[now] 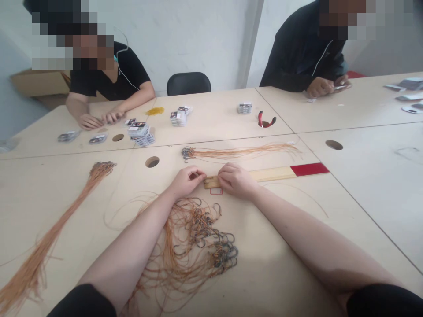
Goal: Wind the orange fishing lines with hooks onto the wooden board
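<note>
Hooks on orange line (198, 240) lie tangled on the desk (280, 246) between the forearms; just beyond, the left hand (187, 180) pinches together on something too small to identify, touching the near end of a wooden ruler (264, 174), while the right hand (236, 180) presses that end flat. Steady pressure there should keep the ruler from sliding. Farther off lie a straightened bundle (231, 153), red pliers (266, 119) and small packets (140, 132), by two seated people.

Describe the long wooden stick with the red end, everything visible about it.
The wooden stick is a long, flat, pale strip that looks like bare wood, with its far right end red. It lies flat on the table, running from the hands rightward and slightly away. The right hand rests over its left end, and the left hand pinches something thin right at that tip. A small red outline is on the table just below that end.
</note>
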A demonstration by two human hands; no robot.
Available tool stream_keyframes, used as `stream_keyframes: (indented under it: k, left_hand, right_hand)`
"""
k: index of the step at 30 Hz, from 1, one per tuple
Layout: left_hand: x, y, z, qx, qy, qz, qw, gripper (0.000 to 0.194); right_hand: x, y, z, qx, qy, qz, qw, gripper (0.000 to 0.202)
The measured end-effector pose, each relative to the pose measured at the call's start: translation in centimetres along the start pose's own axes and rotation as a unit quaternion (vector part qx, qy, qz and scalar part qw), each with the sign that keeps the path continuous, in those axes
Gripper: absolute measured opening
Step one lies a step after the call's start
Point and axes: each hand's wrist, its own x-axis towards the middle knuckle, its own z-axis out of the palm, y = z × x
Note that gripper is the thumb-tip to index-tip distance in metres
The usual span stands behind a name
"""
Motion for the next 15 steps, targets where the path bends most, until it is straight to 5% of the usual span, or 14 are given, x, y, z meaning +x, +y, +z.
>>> stream_keyframes:
  k: [15]
  left_hand:
    - [-0.25, -0.05, 0.07, -0.072, -0.028, -0.001, 0.997, 0.046]
  right_hand:
    - [-0.27, 0.16, 0.35, 0.015, -0.039, -0.023, 0.999, 0.025]
